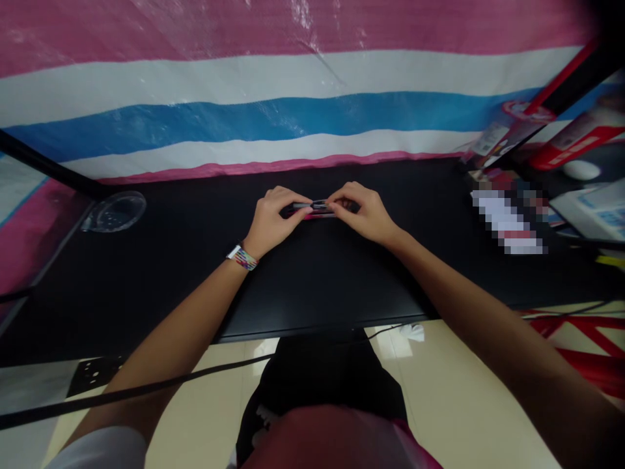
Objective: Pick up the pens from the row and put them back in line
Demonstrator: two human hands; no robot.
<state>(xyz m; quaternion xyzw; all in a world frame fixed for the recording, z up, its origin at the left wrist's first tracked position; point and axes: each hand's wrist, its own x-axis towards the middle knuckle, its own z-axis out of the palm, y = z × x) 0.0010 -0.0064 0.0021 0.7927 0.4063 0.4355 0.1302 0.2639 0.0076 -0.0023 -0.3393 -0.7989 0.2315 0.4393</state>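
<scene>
Over the middle of the black desk [312, 280], my left hand [273, 218] pinches the left end of a small bundle of slim, pen-like things [319, 207] between thumb and fingers. My right hand [365, 210] grips the same bundle from its right end, also with thumb and fingertips closed. Dark, silvery and pinkish parts show between the hands. The bundle is small and blurred, so its exact kind and number cannot be made out. My fingers hide both ends. A watch with a multicoloured band [243, 256] is on my left wrist.
At the desk's left lies a clear plastic lid-like piece [117, 212]. On the right are a clear cup [508, 133] with a red straw, a red-labelled container [576, 140], a white round object [581, 170] and a white box [596, 208]. A striped sheet [273, 120] hangs behind.
</scene>
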